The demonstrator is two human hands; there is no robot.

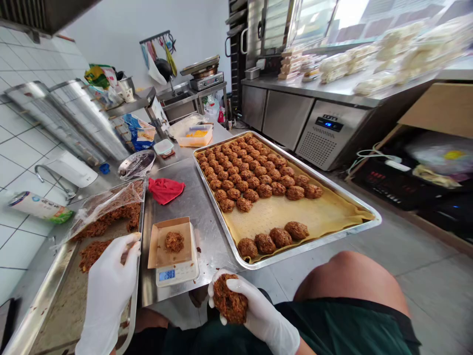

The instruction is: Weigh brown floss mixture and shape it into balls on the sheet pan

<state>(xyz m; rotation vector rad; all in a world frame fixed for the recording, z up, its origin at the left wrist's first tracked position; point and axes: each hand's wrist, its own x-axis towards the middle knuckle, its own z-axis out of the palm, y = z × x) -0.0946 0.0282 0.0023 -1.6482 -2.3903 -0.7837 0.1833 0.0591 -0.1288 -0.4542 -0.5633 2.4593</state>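
My right hand (254, 305), in a white glove, grips a rough brown lump of minced mixture (229, 300) above my lap. My gloved left hand (113, 276) is over the left metal tray (55, 305), its fingers curled toward the thumb; what they hold, if anything, is not clear. Loose brown mixture (94, 254) lies in that tray beside the hand. Between my hands stands a white kitchen scale (177, 273) reading about 290.3, with a brown paper tray (157, 246) on it bearing a small clump (174, 242).
At right, a large lined baking tray (314, 241) holds rows of shaped brown balls (254, 172), with several in its near corner. A red cloth (165, 190) lies behind the scale. Plastic film (107, 202) partly covers the left tray. A tub of something yellow (195, 135) stands farther back.
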